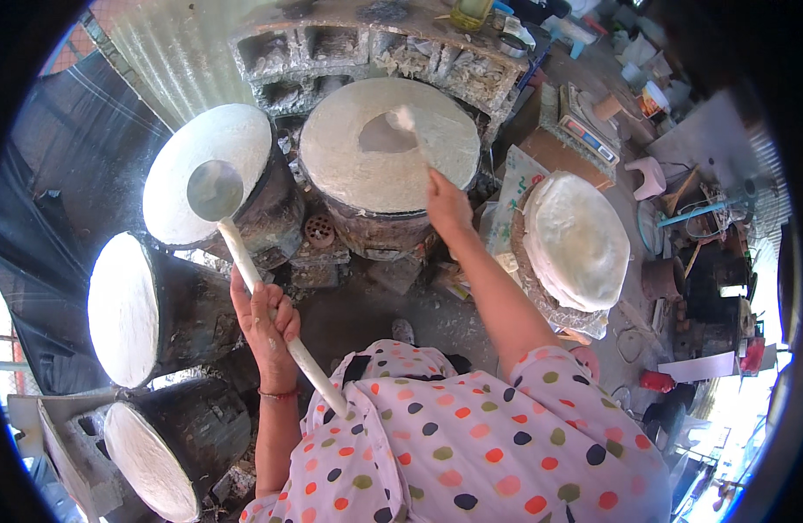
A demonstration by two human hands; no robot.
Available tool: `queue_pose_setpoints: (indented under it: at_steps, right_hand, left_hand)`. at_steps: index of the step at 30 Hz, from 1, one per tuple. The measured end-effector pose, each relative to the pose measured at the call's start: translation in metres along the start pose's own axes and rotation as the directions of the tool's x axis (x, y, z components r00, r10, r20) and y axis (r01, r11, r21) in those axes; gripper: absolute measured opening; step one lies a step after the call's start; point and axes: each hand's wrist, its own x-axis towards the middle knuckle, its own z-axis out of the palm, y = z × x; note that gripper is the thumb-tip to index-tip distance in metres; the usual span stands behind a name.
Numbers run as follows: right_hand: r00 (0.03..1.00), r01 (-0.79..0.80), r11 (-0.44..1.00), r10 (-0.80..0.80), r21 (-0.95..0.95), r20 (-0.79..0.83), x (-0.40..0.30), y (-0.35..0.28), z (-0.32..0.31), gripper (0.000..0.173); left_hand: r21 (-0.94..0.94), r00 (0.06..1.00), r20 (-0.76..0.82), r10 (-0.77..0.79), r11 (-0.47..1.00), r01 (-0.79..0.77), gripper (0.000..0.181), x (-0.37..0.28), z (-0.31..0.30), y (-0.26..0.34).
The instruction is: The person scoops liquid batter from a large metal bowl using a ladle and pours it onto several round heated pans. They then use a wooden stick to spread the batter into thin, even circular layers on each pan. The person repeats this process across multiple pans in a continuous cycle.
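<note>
My left hand point(268, 323) grips the long pale handle of a round ladle point(215, 191), whose bowl hangs over the left griddle point(228, 131). Whitish residue shows in the bowl. My right hand point(448, 204) is closed on the thin handle of a tool point(404, 121); its pale head is blurred, so its kind is unclear. That head is at the edge of a bare grey patch in the pale batter layer covering the middle griddle point(336, 163). This griddle tops a sooty drum stove point(382, 232). A stack of thin white flatbreads point(578, 242) lies to the right.
Two more white-topped drums point(123, 310) stand at the left. Behind the middle griddle runs a concrete-block ledge point(303, 46). A cardboard box point(568, 153) and a pink stool point(644, 178) are on the right. A perforated briquette point(319, 230) sits between the two nearest drums.
</note>
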Motion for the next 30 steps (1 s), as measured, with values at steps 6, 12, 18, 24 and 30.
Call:
queue_pose_setpoints:
  at_steps: [6,12,18,24,30]
  right_hand:
    - [0.978,0.061,0.998,-0.055,-0.022,0.201,-0.040,-0.024,-0.007,0.034]
    - [0.998,0.049,0.982,-0.044,0.184,-0.033,0.051,0.041,-0.010,0.032]
    - [0.864,-0.017,0.982,-0.081,0.190,0.497,0.043,-0.003,-0.044,0.032]
    - [0.877,0.467,0.876,-0.476,0.121,0.070,-0.031,0.065,-0.060,0.037]
    - [0.943,0.331,0.932,-0.333,-0.150,0.011,-0.067,0.056,-0.038,0.045]
  left_hand:
    - [-0.011,1.000,-0.005,0.005,1.000,-0.005,0.048,-0.007,-0.002,0.004]
    - [-0.012,0.999,-0.017,0.038,0.999,-0.038,0.049,-0.010,-0.005,0.007]
    - [0.035,0.999,-0.029,0.017,0.999,-0.016,0.050,-0.016,-0.008,0.009]
    - [-0.004,1.000,-0.020,-0.014,1.000,0.014,0.050,-0.018,-0.016,0.008]
    - [-0.008,0.999,0.024,-0.046,0.999,0.047,0.048,-0.012,-0.011,0.002]
